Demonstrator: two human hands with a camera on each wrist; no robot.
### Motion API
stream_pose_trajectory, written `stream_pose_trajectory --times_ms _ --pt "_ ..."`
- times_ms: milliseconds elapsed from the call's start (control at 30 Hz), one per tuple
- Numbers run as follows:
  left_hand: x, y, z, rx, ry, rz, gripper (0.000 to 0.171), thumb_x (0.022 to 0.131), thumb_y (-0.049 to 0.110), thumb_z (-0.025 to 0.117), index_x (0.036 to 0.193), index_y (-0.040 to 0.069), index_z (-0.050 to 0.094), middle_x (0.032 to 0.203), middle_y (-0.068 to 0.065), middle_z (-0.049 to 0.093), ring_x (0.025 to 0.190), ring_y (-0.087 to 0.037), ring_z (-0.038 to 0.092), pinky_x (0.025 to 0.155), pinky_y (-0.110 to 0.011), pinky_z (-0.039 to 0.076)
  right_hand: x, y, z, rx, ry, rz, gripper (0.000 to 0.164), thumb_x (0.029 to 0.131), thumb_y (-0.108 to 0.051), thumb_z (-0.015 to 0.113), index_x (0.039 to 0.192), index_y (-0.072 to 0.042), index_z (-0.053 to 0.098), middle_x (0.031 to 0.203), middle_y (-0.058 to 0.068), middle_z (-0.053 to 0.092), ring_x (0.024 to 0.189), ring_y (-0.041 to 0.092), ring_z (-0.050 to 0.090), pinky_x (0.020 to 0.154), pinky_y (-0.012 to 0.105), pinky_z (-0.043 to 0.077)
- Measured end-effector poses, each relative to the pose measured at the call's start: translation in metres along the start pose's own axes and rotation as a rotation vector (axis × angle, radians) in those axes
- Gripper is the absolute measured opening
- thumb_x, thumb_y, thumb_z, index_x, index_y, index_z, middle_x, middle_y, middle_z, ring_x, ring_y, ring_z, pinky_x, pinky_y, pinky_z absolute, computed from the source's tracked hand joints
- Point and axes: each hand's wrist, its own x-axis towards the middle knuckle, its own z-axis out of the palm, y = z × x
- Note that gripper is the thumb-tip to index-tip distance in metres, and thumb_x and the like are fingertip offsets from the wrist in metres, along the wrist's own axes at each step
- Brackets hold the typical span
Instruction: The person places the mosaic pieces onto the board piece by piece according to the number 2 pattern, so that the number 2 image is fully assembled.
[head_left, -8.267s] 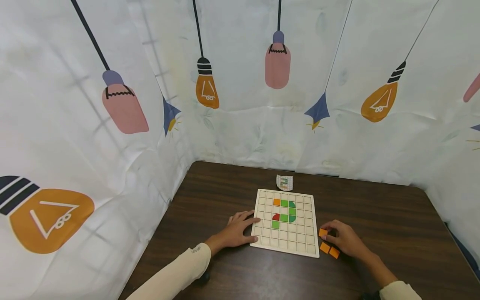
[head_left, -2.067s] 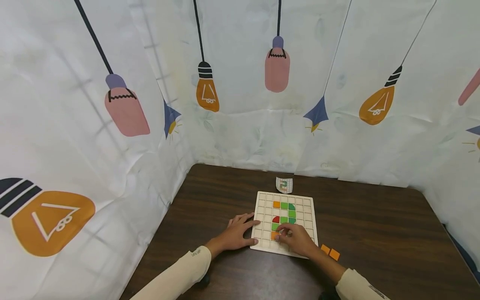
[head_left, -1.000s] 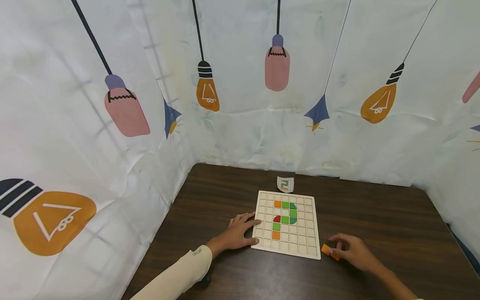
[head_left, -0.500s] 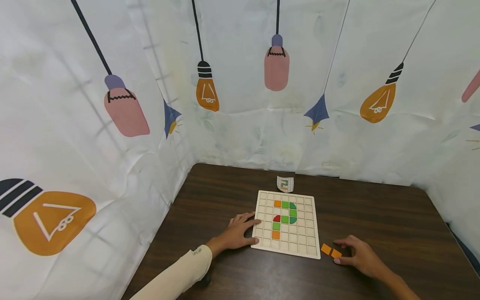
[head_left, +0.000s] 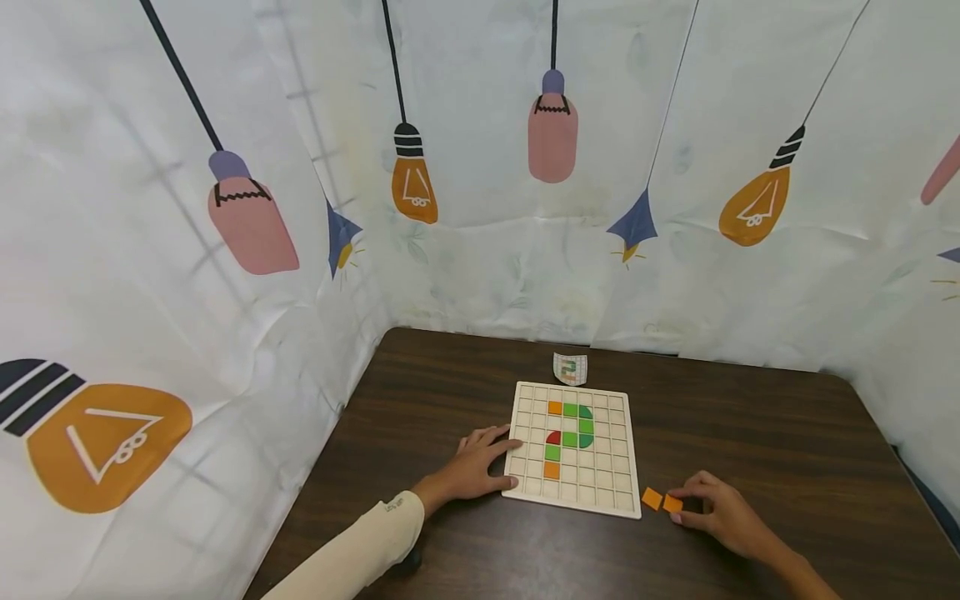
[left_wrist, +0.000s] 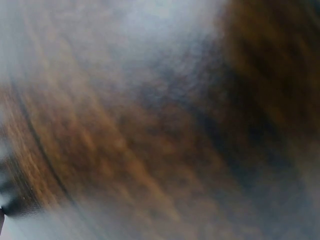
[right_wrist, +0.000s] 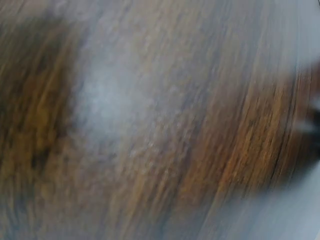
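Note:
A pale square grid board (head_left: 611,483) lies on the table in the head view. Set into its cells are green, orange and red tiles, some square and some with a rounded side, forming a hooked line. My left hand (head_left: 471,468) lies at the board's left edge, fingers spread, with fingertip and thumb touching the rim. To the right of the board, my right hand (head_left: 712,508) pinches an orange square tile (head_left: 672,503) between thumb and forefinger, low over the table. Another orange square tile (head_left: 652,498) lies just left of it, by the board's corner.
A small curled paper with a printed grid pattern (head_left: 570,369) sits behind the board. The dark wood table (head_left: 450,375) meets a white cloth (head_left: 480,275) printed with lamps at its back and left. Both wrist views show only blurred tabletop.
An orange tile went from my right hand to the cell below the lower green tile. My right hand then returned right and took hold of another orange tile. The left hand stayed put.

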Motion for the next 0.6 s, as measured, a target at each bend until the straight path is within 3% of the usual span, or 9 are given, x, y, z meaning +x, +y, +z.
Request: stream_pose_trajectory --times_ms 200,600 --pt "0.000 -0.001 0.002 0.005 0.007 -0.004 0.065 0.092 0.055 0.065 0.150 0.032 0.048 0.165 -0.002 0.028 0.147 -0.032 0.027 0.108 -0.058 0.027 0.004 -0.002 0.004 -0.019 -0.017 -0.014 0.024 0.086 -0.021 0.080 0.109 -0.017 0.072 0.101 -0.004 0.060 0.064 -0.003 0.042 0.054 0.021 0.040" --pt "0.000 -0.001 0.001 0.000 0.006 0.008 0.064 0.093 0.053 0.065 0.150 0.031 0.047 0.165 -0.003 0.028 0.147 -0.032 0.027 0.108 -0.058 0.026 0.009 -0.011 0.005 -0.056 -0.049 0.048 0.024 0.088 -0.018 0.077 0.110 -0.012 0.068 0.106 0.001 0.061 0.063 -0.002 0.041 0.056 0.021 0.040"
